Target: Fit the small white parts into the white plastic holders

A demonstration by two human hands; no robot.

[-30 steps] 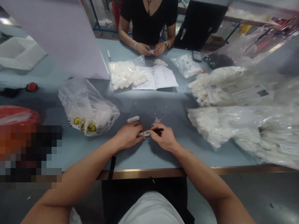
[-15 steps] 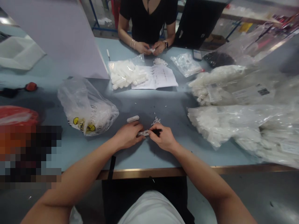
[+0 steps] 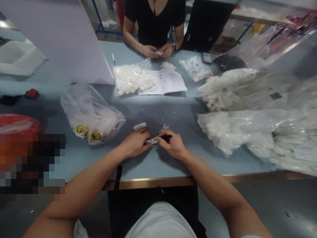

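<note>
My left hand (image 3: 137,144) is closed around one end of a small white connector-like strip (image 3: 151,141) with rows of dark holes, held just over the table. At its other end, the fingers of my right hand (image 3: 172,144) pinch together around a slim black tool (image 3: 167,138); its tip is hidden by the fingers. Whether they also hold a small white piece I cannot tell. Behind my left hand lies a second white strip (image 3: 140,126) with similar holes. A small pile of tiny white pieces (image 3: 164,128) sits just beyond my right fingertips.
A clear bag (image 3: 96,119) of white pieces stands to the left, large filled bags (image 3: 235,129) to the right. Across the blue table (image 3: 158,102) are a bag of white parts (image 3: 133,79), a paper sheet (image 3: 172,82) and a co-worker's hands (image 3: 158,51) holding something white.
The view has shifted very slightly. Both hands keep nearly the same pose at the white strip, with only small finger movement.
</note>
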